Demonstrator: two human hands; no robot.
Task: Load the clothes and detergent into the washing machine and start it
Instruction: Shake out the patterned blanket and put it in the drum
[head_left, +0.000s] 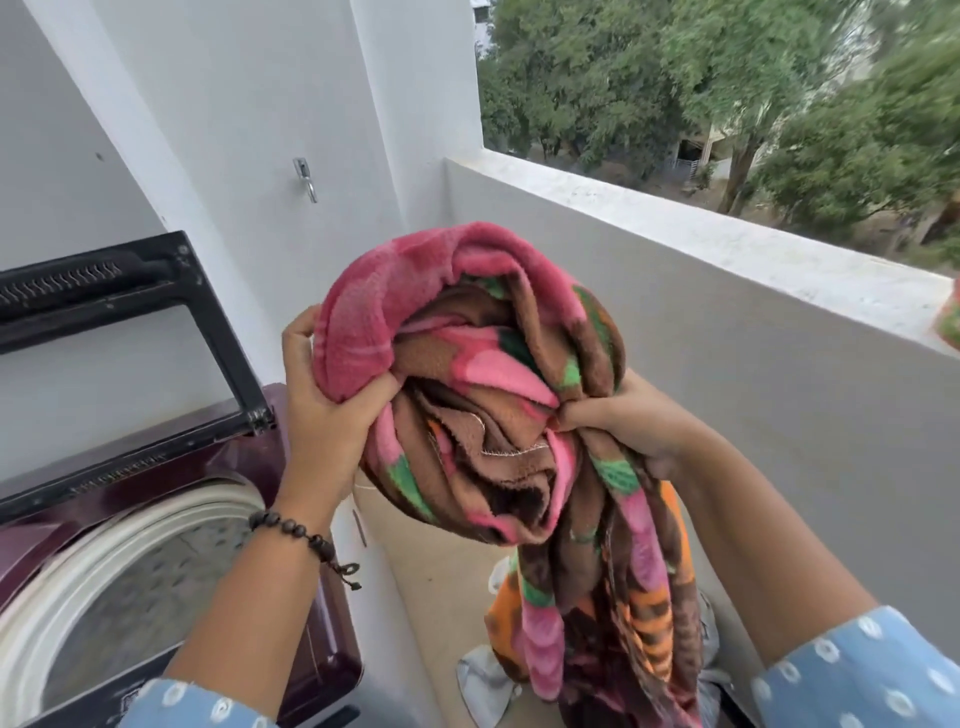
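**Blanket up in both hands, drum open to the left**

Person is holding a bulky fleece blanket (483, 374) (pink, brown, green, orange) bunched up in front of chest, w/ both hands gripping it. Left hand (324, 400) is curling fingers & thumb round the pink rolled edge on the bundle's left side; right hand (618, 423) is pinching gathered folds on the right side. Neither hand is holding anything else.

Key relation: washing machine (291, 457) is sitting low & to the left of the hands, lid (130, 306) standing raised against the wall, drum (140, 577) open and facing up. Left hand is the nearer one, hovering just above the machine's right rear corner; right hand is well out over the balcony floor. Blanket's long axis is running vertical, w/ a long tail hanging down below the right hand, off to the right of the machine. Judging by this, the load needs to swing left & down, and the tail will prob. need gathering so it isn't dragging over the rim.

Hard to make out: tail's lower end is cut off at bottom edge; pale cloth (483, 686) on the floor behind it is partly hidden, can't tell what. Detergent isn't in view. Machine's controls are cut off too. Drum interior is only partly showing, looks empty where visible.
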